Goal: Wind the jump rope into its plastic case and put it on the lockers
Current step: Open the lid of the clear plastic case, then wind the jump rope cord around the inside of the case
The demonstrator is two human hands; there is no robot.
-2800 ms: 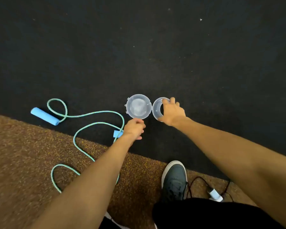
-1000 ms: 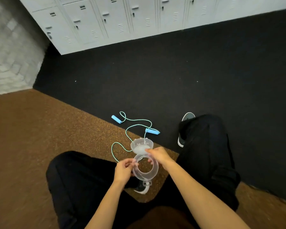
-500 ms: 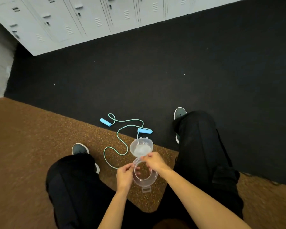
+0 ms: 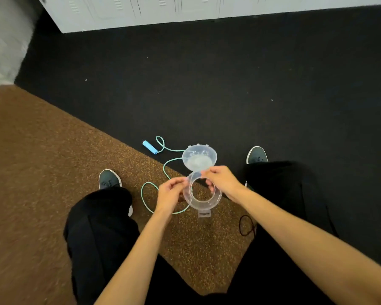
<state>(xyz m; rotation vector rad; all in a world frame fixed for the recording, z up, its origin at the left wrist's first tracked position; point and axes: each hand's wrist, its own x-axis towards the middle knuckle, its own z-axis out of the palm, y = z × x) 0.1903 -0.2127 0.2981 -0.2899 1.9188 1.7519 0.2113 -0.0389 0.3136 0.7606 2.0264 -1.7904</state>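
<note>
I hold the clear plastic case (image 4: 204, 201) open in front of me, its lid half (image 4: 198, 160) tipped away from me. My left hand (image 4: 171, 193) pinches the near ring's left rim. My right hand (image 4: 221, 180) grips its right rim, fingers curled inside the ring. The jump rope (image 4: 165, 170), a thin teal cord, lies in loops on the floor below, with one blue handle (image 4: 149, 147) on the dark mat. The other handle is hidden behind the case. The white lockers (image 4: 185, 9) stand along the far wall.
I stand with my feet (image 4: 109, 179) on the seam between brown speckled flooring (image 4: 42, 161) and a black mat (image 4: 229, 84). A thin black cord loop (image 4: 246, 225) hangs by my right leg. A pale wall (image 4: 2, 40) is at far left.
I have picked the open case up off the floor with both hands and stood up. The rope stays on the floor. The view has tilted down a little since half a second ago.
</note>
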